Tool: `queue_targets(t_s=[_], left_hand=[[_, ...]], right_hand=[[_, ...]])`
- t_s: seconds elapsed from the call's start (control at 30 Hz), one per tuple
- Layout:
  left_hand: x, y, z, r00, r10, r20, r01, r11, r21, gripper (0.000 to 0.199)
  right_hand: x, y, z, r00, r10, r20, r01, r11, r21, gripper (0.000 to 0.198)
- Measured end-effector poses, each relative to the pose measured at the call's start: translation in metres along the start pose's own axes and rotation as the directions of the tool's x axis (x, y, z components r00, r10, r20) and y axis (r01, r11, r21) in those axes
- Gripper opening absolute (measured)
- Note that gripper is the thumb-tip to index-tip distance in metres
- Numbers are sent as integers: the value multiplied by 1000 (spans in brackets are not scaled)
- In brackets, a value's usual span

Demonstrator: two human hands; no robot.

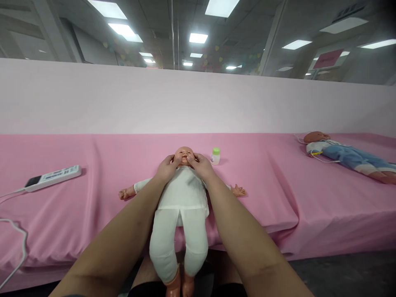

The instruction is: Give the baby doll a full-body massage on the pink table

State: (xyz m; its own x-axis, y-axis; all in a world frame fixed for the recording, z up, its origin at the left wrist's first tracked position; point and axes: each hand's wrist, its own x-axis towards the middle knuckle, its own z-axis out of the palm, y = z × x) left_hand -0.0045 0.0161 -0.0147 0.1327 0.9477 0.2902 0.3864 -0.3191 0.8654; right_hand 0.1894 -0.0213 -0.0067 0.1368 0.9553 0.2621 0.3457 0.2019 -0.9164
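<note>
A baby doll (182, 185) in a white top and white trousers lies face up on the pink-covered table, its head away from me. Its feet hang over the near edge, and its arms stretch out to both sides. My left hand (168, 167) is closed around one side of the doll's head, thumb on the cheek. On the other side, my right hand (199, 165) holds the head the same way, its thumb near the mouth. The other fingers are partly hidden beside the head. Just right of my right hand stands a small white bottle (215, 158) with a green cap.
To the left lies a white handset (54, 178) with a dark screen and a cable. A second doll (349, 156) in blue clothes, with thin tubing, lies at the far right. Pink cloth (260, 181) covers the table, with a white wall (198, 103) behind it.
</note>
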Motion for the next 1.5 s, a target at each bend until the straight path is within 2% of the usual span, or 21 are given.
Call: queue_targets(t_s=[0.3,0.73,0.9,1.2,1.5], left_hand=[[-5,9,-1,1000,-16,4,16,999,42,64],[-9,17,-4,1000,-17,25,15,996,83,63],[-6,11,-2,1000,-14,2,14,999,28,58],[5,-5,6,1000,-12,16,15,979,-201,52],[-8,14,-3,1000,-16,22,16,1000,8,68]], right_hand=[[0,1,0,1000,21,19,-21,999,40,61],[1,0,0,1000,-1,1,1,1000,-27,54],[5,4,2,1000,-5,-6,5,1000,-1,47],[7,6,3,1000,16,-12,-15,998,58,46],[-2,-3,-1,1000,-6,23,5,998,56,56]])
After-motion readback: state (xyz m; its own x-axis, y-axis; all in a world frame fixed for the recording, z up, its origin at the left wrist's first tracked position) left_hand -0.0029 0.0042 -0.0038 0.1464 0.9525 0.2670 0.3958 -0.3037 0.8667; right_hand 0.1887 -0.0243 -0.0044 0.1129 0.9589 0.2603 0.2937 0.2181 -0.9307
